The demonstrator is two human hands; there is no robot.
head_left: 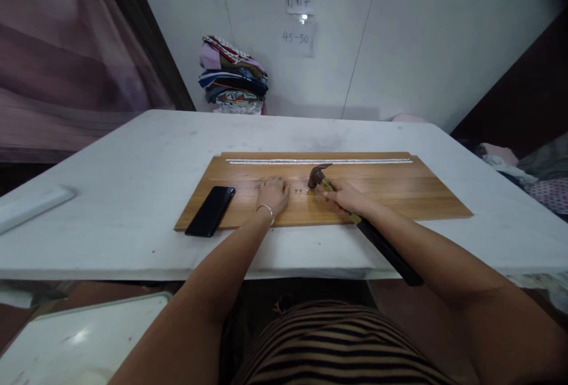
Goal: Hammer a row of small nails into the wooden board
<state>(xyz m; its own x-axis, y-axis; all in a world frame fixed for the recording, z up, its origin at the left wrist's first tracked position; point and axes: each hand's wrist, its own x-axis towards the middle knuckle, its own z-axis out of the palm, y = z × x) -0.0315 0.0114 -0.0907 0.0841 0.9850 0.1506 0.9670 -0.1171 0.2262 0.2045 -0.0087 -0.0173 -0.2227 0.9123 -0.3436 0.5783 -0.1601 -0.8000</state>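
A wooden board [399,196] lies on the white table [146,160]. My right hand [346,197] is closed round a hammer [320,177] just below its dark claw head, whose face rests on the board; the black handle end sticks out past the table's front edge. My left hand [274,191], with a bracelet on the wrist, rests on the board left of the hammer head, fingers curled near several small nails [302,191]. What those fingers hold I cannot make out.
A black phone [210,210] lies on the board's left end. A white strip [319,161] runs along the board's far edge. Folded clothes [233,76] are stacked against the wall. A white bar [31,207] sits at the table's left.
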